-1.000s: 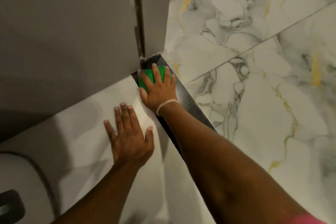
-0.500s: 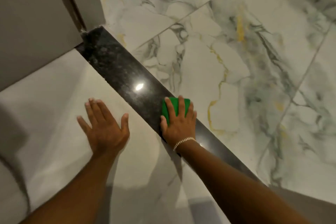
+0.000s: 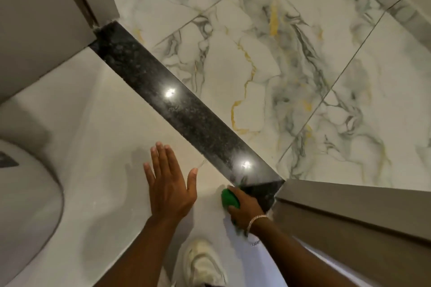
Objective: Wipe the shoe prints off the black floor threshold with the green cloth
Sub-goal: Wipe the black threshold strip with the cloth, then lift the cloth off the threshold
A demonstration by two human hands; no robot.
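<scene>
Threshold [image 3: 186, 114]: black strip running from door frame [image 3: 349, 202] to far wall.
Cloth [image 3: 229, 198]: green, bunched in closed right hand [image 3: 245, 207], at frame end.
Left hand [image 3: 169, 184]: open, flat on floor [image 3: 105, 158].
Advice: flatten cloth, press into frame corner, overlap strokes.

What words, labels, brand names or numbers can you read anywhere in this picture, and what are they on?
None can be read.
The black threshold, the green cloth under the right hand and the marble floor tiles carry no lettering.
The white shoe shows no legible brand; it is blurred.
The dark patch on the white fixture at the left edge shows no lettering that can be made out.
</scene>
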